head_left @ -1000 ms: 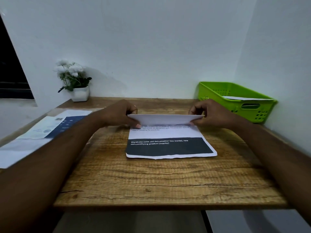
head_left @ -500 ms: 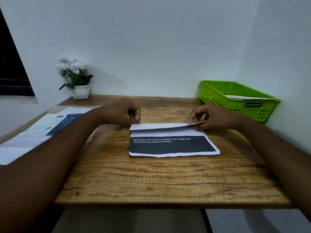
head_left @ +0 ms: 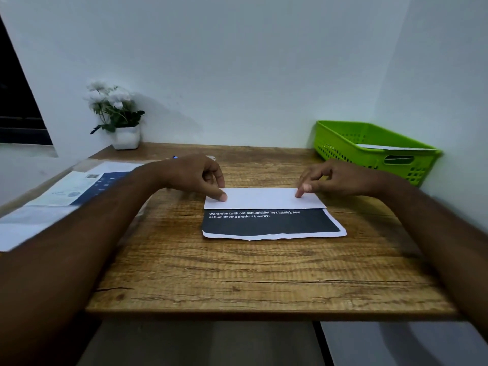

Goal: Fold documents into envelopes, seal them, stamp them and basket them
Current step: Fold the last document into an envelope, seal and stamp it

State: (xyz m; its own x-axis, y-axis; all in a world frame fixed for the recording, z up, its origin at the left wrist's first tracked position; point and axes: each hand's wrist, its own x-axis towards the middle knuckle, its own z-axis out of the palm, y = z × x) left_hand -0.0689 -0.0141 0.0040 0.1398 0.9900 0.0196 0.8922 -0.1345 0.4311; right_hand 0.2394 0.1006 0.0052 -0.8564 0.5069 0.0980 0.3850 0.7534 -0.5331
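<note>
fold | white printed paper sheet with black band (head_left: 269, 224) lies flat mid wooden table (head_left: 237, 273), top flap (head_left: 264, 198) folded down | left hand (head_left: 192, 175): fingertip pins flap's left corner, gripping nothing | right hand (head_left: 335, 178): fingertip pins right end | judged light, limp, slippery; pinch at edge corners

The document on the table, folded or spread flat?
Partly folded: the document has its top flap laid over it, dark band showing below.

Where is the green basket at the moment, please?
In the head view, the basket sits at the far right corner of the table, just beyond the right hand.
</note>
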